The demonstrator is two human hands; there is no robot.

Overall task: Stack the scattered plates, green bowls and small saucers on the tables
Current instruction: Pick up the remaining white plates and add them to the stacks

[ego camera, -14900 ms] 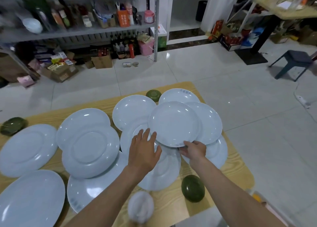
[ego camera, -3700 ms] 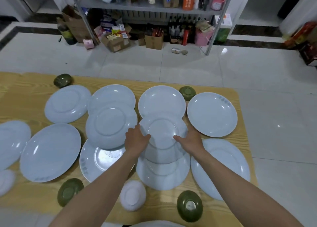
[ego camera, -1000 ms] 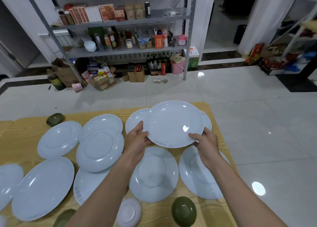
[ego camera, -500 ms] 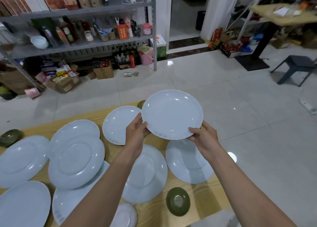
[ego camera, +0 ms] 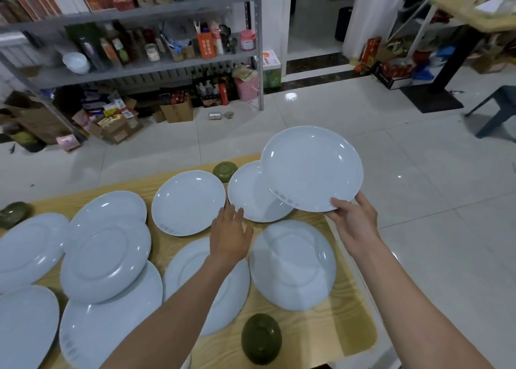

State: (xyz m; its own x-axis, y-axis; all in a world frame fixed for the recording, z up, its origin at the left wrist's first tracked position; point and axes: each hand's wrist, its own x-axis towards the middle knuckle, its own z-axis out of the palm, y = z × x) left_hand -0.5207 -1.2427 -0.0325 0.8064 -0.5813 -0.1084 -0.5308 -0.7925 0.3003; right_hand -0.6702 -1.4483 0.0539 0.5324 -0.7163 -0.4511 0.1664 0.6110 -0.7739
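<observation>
A pale wooden table (ego camera: 349, 326) stands on a glossy tiled floor (ego camera: 418, 229), with a cluttered metal shelf rack (ego camera: 139, 70) behind it. At the far left edge sits a green bowl (ego camera: 12, 213). Beside it plates overlap, an upside-down plate (ego camera: 104, 259) resting across others. In the middle lies an upright plate (ego camera: 188, 202), with a second green bowl (ego camera: 222, 170) just beyond it. The left hand (ego camera: 230, 234) hovers near that plate's right rim, fingers straight and holding nothing. Further right, the right hand (ego camera: 353, 223) pinches the near rim of a raised plate (ego camera: 311, 169), thumb on top. The raised plate hangs tilted above the far-right plate (ego camera: 251, 195), reaching out past the table's edge. The step looks like setting it onto an upright plate. It would go best levelled, with the free left hand supporting the rim, then centred and lowered gently so the rims nest. A dark stool (ego camera: 499, 111) stands far right.
</observation>
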